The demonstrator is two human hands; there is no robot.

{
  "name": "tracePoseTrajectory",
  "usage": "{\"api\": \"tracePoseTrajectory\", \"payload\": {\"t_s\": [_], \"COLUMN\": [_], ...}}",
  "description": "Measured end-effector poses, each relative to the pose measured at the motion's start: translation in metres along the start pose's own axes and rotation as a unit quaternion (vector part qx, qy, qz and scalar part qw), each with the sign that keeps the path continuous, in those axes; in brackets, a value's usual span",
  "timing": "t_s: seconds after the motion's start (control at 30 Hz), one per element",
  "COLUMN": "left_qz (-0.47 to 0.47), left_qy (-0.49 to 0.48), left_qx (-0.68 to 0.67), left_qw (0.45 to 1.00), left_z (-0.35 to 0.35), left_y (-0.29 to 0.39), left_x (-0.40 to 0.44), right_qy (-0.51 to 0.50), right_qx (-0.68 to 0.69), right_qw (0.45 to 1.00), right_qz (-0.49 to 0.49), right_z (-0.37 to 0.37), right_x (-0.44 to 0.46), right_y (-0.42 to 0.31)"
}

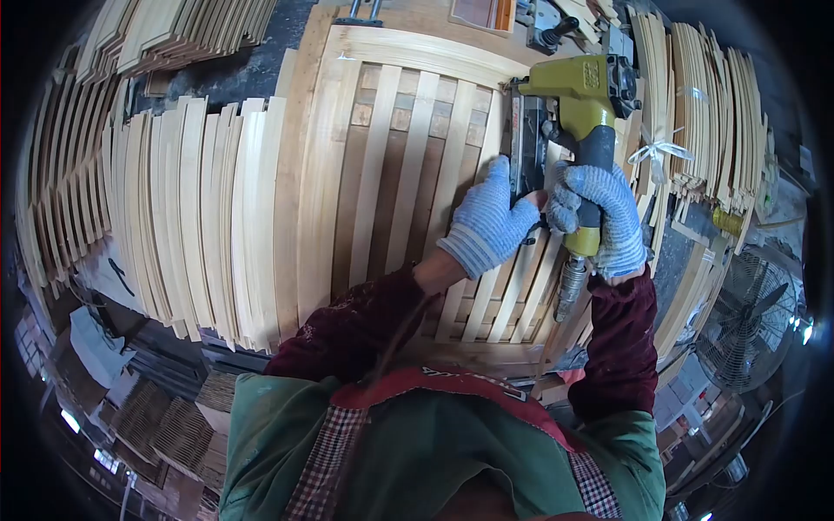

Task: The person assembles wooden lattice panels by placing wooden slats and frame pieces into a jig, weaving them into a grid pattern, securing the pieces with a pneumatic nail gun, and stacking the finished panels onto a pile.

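My right hand (pixel 608 213), in a striped knit glove, is wrapped round the grip of an olive-green and black nail gun (pixel 573 87). The gun's nose points at the upper right corner of a slatted wooden frame (pixel 417 48), where it seems to touch the wood. My left hand (pixel 488 221), in the same kind of glove, lies over the slats beside the gun's black magazine (pixel 528 143). Its fingers stretch forward and its thumb stands apart, close to the magazine; the slat under it is partly hidden. An air hose fitting (pixel 569 291) hangs from the grip's lower end.
Pale slats (pixel 195 217) are stacked left of the frame, with more curved pieces (pixel 65 174) beyond. Tied bundles of slats (pixel 708 113) stand at the right. A floor fan (pixel 751 304) is at the lower right. A small tool with a black handle (pixel 556 33) lies near the top.
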State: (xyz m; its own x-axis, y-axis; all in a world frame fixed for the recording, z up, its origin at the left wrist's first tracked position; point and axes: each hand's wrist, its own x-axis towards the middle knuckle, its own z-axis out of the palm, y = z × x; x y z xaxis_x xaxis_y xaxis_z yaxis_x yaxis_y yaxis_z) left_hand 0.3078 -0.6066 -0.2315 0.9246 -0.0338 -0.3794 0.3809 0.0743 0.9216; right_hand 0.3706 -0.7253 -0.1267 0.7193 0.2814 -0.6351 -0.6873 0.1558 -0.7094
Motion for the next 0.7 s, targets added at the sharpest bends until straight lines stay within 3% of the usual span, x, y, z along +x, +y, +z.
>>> {"api": "tracePoseTrajectory", "payload": {"t_s": [0.17,0.3,0.43,0.7], "left_qz": [0.015,-0.01,0.016,0.04], "left_qy": [0.002,-0.006,0.025,0.053], "left_qx": [0.008,-0.078,0.025,-0.077], "left_qw": [1.0,0.997,0.999,0.995], "left_z": [-0.015,-0.034,-0.039,-0.061], "left_y": [0.004,0.005,0.005,-0.005], "left_x": [-0.005,-0.006,-0.008,-0.007], "right_qy": [-0.004,-0.011,-0.011,-0.041], "right_qx": [0.012,-0.011,0.012,-0.021], "right_qw": [1.0,1.0,1.0,0.999], "right_qz": [-0.004,0.01,0.016,0.025], "right_z": [0.018,0.032,0.038,0.061], "right_x": [-0.001,0.01,0.011,0.026], "right_y": [0.001,0.005,0.006,0.01]}}
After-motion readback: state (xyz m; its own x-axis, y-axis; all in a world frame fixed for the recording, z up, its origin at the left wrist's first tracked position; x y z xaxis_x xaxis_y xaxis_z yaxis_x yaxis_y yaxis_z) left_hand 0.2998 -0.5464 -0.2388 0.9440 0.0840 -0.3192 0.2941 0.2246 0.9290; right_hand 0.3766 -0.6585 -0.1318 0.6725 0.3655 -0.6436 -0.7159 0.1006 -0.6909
